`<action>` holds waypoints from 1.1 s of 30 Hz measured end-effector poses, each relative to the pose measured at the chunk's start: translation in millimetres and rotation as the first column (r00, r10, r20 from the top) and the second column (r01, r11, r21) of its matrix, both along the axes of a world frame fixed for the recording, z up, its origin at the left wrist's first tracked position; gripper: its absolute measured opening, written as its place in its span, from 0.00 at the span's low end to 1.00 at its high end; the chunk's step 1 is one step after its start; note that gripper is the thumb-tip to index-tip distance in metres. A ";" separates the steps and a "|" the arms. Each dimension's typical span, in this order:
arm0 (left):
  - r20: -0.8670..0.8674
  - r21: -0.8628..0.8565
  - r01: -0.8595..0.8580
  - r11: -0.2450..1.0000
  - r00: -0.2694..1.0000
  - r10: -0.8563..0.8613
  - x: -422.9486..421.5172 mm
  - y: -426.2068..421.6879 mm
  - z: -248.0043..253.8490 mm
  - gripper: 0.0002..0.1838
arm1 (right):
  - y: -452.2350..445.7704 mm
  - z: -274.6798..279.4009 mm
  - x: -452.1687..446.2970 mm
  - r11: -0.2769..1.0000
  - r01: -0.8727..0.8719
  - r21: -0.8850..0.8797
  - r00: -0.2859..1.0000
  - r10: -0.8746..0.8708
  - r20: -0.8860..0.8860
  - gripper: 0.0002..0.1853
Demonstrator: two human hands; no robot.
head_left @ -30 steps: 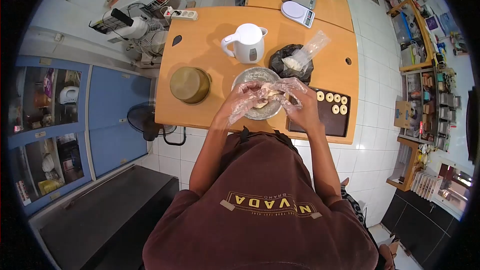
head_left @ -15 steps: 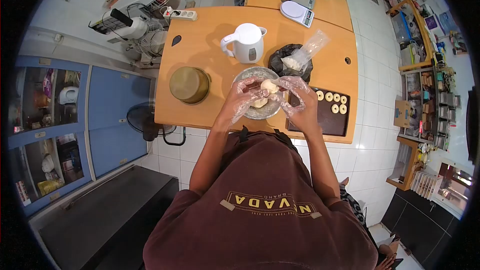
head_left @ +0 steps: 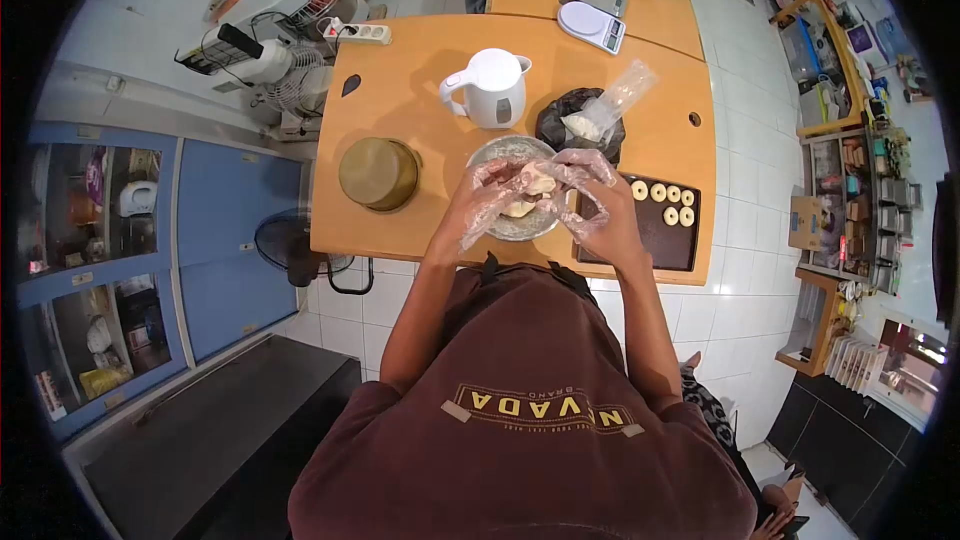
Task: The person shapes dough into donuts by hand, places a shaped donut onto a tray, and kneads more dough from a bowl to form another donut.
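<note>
My left hand point(head_left: 484, 202) and my right hand point(head_left: 598, 202) both wear clear plastic gloves. Between their fingertips they grip a small piece of pale dough point(head_left: 539, 180), partly covered by the fingers. Directly below is a metal bowl point(head_left: 518, 233) dusted with white, near the table's front edge. More dough point(head_left: 519, 209) lies inside it, half hidden by my hands. Just right of my right hand sits a dark baking tray point(head_left: 655, 245) with several dough rings point(head_left: 671, 215) in its upper right part.
A white electric kettle point(head_left: 495, 90) stands behind the bowl, beside a black plastic bag point(head_left: 557, 126) with a clear bag of white stuff point(head_left: 608, 110) on it. A brownish round container point(head_left: 378, 173) is at the left. Kitchen scales point(head_left: 592, 25) and a power strip point(head_left: 358, 33) lie farther back.
The dough between my fingers has gone from a rounded ball to a more uneven, pressed shape. My fingers have closed in over it, and both hands stay above the bowl.
</note>
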State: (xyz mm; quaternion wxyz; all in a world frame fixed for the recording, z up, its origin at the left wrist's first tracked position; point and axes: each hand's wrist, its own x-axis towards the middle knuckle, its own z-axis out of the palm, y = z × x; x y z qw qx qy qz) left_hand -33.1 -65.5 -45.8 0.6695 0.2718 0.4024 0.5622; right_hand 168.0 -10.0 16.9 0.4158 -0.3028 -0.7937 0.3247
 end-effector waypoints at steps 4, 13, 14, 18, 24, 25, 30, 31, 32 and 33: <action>0.086 -0.048 -0.025 0.999 0.996 0.029 2.9 2.0 -6.1 0.19 | 4.3 -17.7 10.4 0.995 0.035 0.095 0.997 -0.041 0.069 0.16; 0.174 0.015 0.022 1.000 0.984 -0.025 1.0 9.2 -6.6 0.19 | 3.4 1.4 -1.6 0.992 0.040 -0.121 0.996 -0.048 -0.069 0.18; 0.135 0.040 0.010 0.999 0.991 -0.016 1.5 9.7 0.4 0.19 | 3.5 0.5 -1.7 0.991 0.049 -0.121 0.997 -0.055 -0.050 0.18; 0.010 0.110 -0.026 0.994 1.000 0.025 4.1 11.8 10.9 0.21 | 5.1 -11.6 0.5 0.995 0.098 -0.030 0.995 -0.097 0.038 0.17; -0.086 0.145 -0.025 0.989 0.996 0.038 4.9 7.5 21.8 0.22 | 0.3 -19.3 1.7 0.990 0.141 -0.016 0.986 -0.139 0.093 0.15; -0.088 0.142 -0.029 0.989 0.995 0.042 5.2 6.6 22.9 0.21 | -1.2 -16.2 0.4 0.988 0.148 -0.052 0.985 -0.142 0.099 0.15; 0.096 0.056 -0.104 0.993 0.991 0.098 6.3 6.1 -10.9 0.18 | 0.5 5.3 -6.3 0.999 0.034 -0.014 0.999 -0.034 -0.013 0.16; 0.082 0.050 -0.096 0.994 0.992 0.092 7.5 5.9 -5.7 0.19 | 1.4 6.4 -6.0 1.000 0.007 0.015 1.000 -0.007 -0.009 0.17; 0.069 0.044 -0.089 0.995 0.994 0.086 8.4 6.0 -2.5 0.19 | 2.5 3.8 -3.3 1.000 0.003 -0.002 1.000 -0.003 0.011 0.17; 0.054 0.050 -0.064 0.997 0.997 0.062 8.1 5.6 -3.1 0.20 | 3.9 -1.5 1.3 1.000 0.000 -0.019 1.000 0.001 0.031 0.17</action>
